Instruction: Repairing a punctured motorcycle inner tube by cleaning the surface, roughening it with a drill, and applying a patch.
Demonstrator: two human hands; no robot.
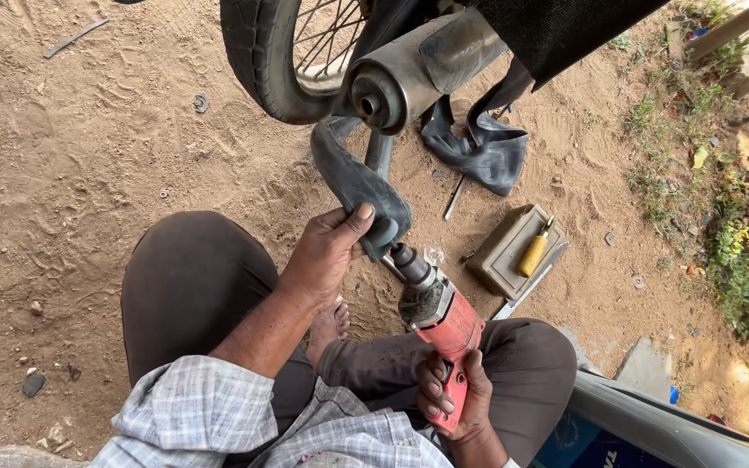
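Below the dull grey exhaust pipe point(409, 74), the left hand point(327, 251) pinches the folded black rubber inner tube point(361, 195); the right hand point(457, 394) grips the red power drill point(444, 325). Best held taut, tip square.

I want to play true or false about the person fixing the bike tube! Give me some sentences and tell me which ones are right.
1. The left hand holds a folded black inner tube. True.
2. The right hand holds a blue hammer. False: it grips a red power drill.
3. The drill's tip points at the tube. True.
4. A yellow-handled tool lies on a flat metal tin on the ground. True.
5. The ground is green grass all over. False: it is mostly sandy dirt.
6. The wheel lies flat on the person's lap. False: it stands upright ahead of them.
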